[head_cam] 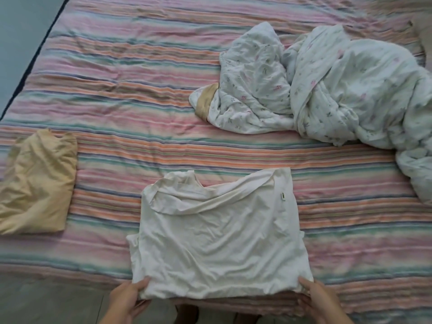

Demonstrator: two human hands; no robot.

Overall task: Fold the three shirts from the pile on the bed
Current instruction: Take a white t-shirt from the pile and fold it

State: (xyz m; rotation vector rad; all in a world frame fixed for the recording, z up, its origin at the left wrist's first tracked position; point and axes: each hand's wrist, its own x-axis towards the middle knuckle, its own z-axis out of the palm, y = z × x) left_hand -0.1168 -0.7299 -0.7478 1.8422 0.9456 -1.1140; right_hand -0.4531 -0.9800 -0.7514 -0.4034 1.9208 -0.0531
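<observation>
A white shirt (217,239) lies partly folded on the striped bed (131,94), close to the near edge, with a small label on its right side. My left hand (127,300) grips its near left corner. My right hand (323,301) grips the near right corner. A pale yellow shirt (38,183) lies folded at the left of the bed. Further back on the right, a tan garment (207,101) pokes out from under a white cloth.
A crumpled white floral quilt (327,90) takes up the far right of the bed. The bed's left edge runs diagonally along the bluish floor (16,43). Grey floor tiles (46,305) show below the near edge.
</observation>
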